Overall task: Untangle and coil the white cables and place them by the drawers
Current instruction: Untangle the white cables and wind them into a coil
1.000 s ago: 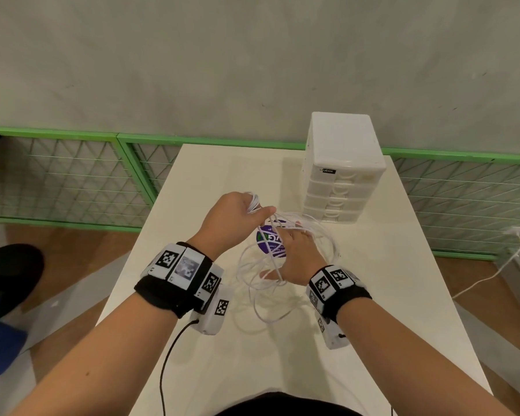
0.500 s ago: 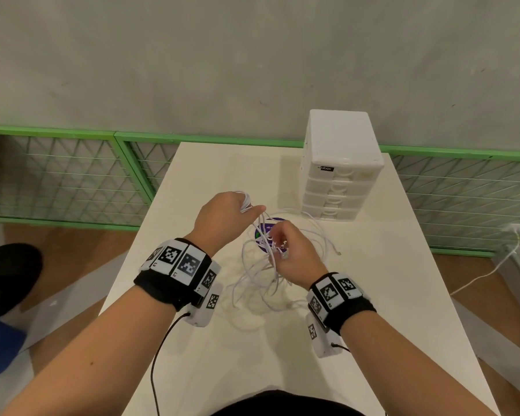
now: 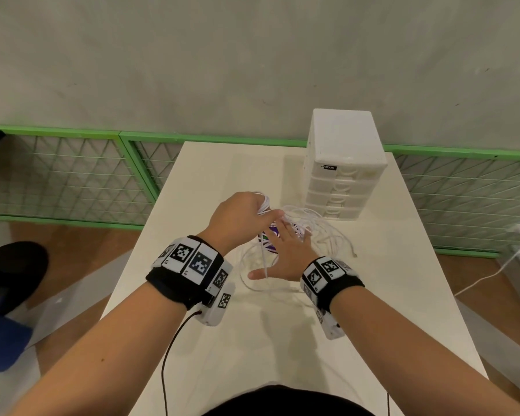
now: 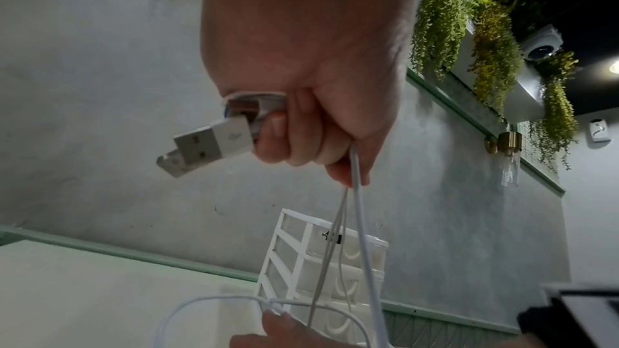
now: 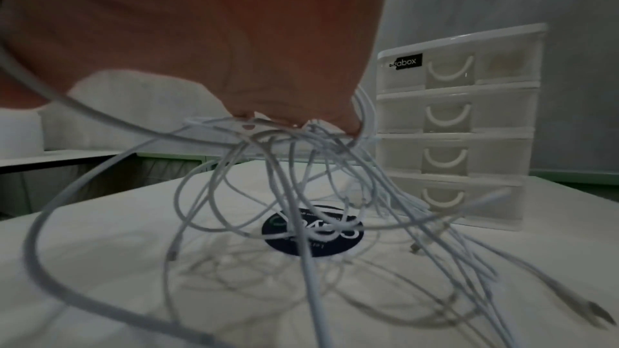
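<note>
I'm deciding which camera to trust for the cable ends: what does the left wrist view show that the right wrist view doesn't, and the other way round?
Only the left wrist view shows the two USB plugs sticking out of the left hand, which grips them. Only the right wrist view shows the tangled white cables hanging from the right hand over the round dark sticker on the table. Both show the white drawers and cable strands.

Round dark sticker (image 3: 271, 239) on white table (image 3: 210, 181).
</note>
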